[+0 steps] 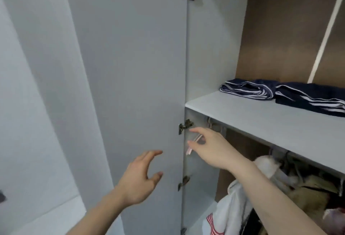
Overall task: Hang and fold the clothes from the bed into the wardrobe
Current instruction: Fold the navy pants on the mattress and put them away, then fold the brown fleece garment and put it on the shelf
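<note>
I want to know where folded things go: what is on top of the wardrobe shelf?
Two folded navy garments with white stripes lie side by side on the shelf. The frame cuts off the shelf's right end.

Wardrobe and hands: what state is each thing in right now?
Wardrobe door: swung open.
Navy striped clothes: folded, lying on the shelf.
White garment: hanging below the shelf.
Pink hanger: hanging by the side wall.
Left hand: open, holding nothing.
Right hand: open, reaching toward the pink hanger.
</note>
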Tool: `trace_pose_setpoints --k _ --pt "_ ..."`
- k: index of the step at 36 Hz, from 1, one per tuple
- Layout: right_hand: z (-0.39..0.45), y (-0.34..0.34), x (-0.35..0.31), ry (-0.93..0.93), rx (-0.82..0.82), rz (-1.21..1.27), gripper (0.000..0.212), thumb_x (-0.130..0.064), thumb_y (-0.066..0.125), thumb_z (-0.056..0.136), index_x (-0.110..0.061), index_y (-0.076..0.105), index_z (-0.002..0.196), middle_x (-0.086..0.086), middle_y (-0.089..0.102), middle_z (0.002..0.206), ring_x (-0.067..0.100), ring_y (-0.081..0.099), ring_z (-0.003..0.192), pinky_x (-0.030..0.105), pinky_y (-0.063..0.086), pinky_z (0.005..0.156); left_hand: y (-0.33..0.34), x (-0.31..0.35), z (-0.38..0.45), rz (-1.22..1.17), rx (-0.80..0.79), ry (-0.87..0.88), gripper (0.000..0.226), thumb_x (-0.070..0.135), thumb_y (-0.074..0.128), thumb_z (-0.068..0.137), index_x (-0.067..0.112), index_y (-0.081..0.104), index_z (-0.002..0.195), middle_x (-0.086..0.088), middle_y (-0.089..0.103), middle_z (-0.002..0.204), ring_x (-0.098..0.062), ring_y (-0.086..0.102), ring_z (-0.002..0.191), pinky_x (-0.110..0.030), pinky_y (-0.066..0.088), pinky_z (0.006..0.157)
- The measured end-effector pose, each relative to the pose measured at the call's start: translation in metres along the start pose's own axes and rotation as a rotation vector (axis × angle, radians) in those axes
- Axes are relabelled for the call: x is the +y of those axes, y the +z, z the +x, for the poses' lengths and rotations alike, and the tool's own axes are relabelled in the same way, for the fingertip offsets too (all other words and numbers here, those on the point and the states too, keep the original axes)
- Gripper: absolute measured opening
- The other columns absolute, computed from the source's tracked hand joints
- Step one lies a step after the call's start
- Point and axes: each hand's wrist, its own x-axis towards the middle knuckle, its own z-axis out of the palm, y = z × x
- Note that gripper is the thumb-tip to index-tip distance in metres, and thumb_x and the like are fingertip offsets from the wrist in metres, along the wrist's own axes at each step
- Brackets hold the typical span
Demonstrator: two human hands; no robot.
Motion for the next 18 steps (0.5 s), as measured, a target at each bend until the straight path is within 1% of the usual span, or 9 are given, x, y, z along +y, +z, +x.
trace_pose_setpoints --k 3,6,8,9,10,12,15,18 --pt "-0.007 0.058 -0.057 -0.204 -0.057 0.051 0.042 -0.038 0.065 0.095 -0.032 0.059 0.136 -0.012 0.057 0.139 0.011 0.051 0.130 0.024 0.036 0.108 -0.036 -0.052 -0.078 -0.005 0.113 -0.168 0.052 0.039 0.064 0.095 0.046 0.042 0.141 0.032 0.040 0.138 0.003 0.045 0.129 -0.016 0.029 0.106" --pt "-0.027 0.115 -0.105 -0.340 -0.192 0.162 0.035 -0.038 0.066 0.093 -0.039 0.061 0.127 -0.022 0.059 0.130 0.000 0.055 0.121 0.024 0.041 0.107 -0.069 -0.089 -0.164 0.026 0.196 -0.312 0.049 0.040 0.064 0.093 0.049 0.044 0.137 0.035 0.043 0.137 0.011 0.045 0.122 -0.015 0.032 0.104" --pt "-0.044 0.151 -0.136 -0.410 -0.288 0.211 0.034 -0.041 0.066 0.091 -0.043 0.062 0.124 -0.029 0.058 0.127 -0.008 0.054 0.117 0.022 0.043 0.105 -0.089 -0.105 -0.222 0.035 0.253 -0.415 0.047 0.037 0.066 0.092 0.046 0.047 0.135 0.036 0.044 0.136 0.011 0.044 0.125 -0.016 0.035 0.106" --pt "-0.053 0.168 -0.151 -0.438 -0.335 0.230 0.034 -0.046 0.065 0.090 -0.046 0.061 0.124 -0.034 0.057 0.126 -0.012 0.052 0.117 0.020 0.042 0.104 -0.098 -0.110 -0.250 0.029 0.283 -0.467 0.047 0.035 0.066 0.092 0.045 0.048 0.134 0.036 0.045 0.135 0.009 0.046 0.124 -0.014 0.035 0.104" --pt "-0.062 0.186 -0.167 -0.467 -0.384 0.249 0.035 -0.050 0.063 0.088 -0.049 0.060 0.124 -0.039 0.055 0.124 -0.015 0.050 0.118 0.017 0.042 0.102 -0.106 -0.115 -0.278 0.023 0.311 -0.518 0.047 0.034 0.067 0.092 0.045 0.049 0.133 0.035 0.047 0.133 0.007 0.048 0.122 -0.009 0.035 0.101" --pt "-0.081 0.221 -0.200 -0.524 -0.490 0.283 0.034 -0.054 0.060 0.088 -0.054 0.058 0.122 -0.046 0.050 0.123 -0.018 0.048 0.118 0.015 0.040 0.100 -0.123 -0.122 -0.335 0.037 0.355 -0.606 0.045 0.032 0.069 0.091 0.045 0.051 0.130 0.035 0.048 0.130 0.010 0.048 0.120 -0.002 0.032 0.095" --pt "-0.112 0.272 -0.254 -0.601 -0.629 0.323 0.028 -0.046 0.063 0.091 -0.054 0.059 0.118 -0.044 0.051 0.125 -0.015 0.049 0.119 0.014 0.041 0.098 -0.145 -0.129 -0.417 0.042 0.433 -0.723 0.044 0.030 0.072 0.089 0.047 0.053 0.126 0.039 0.047 0.129 0.015 0.045 0.123 0.001 0.029 0.095" --pt "-0.146 0.318 -0.311 -0.666 -0.730 0.373 0.027 -0.038 0.066 0.091 -0.052 0.062 0.115 -0.035 0.058 0.118 -0.012 0.053 0.115 0.008 0.042 0.091 -0.161 -0.134 -0.494 0.052 0.526 -0.858 0.044 0.030 0.073 0.090 0.042 0.056 0.128 0.035 0.048 0.133 0.015 0.042 0.127 0.000 0.026 0.099"
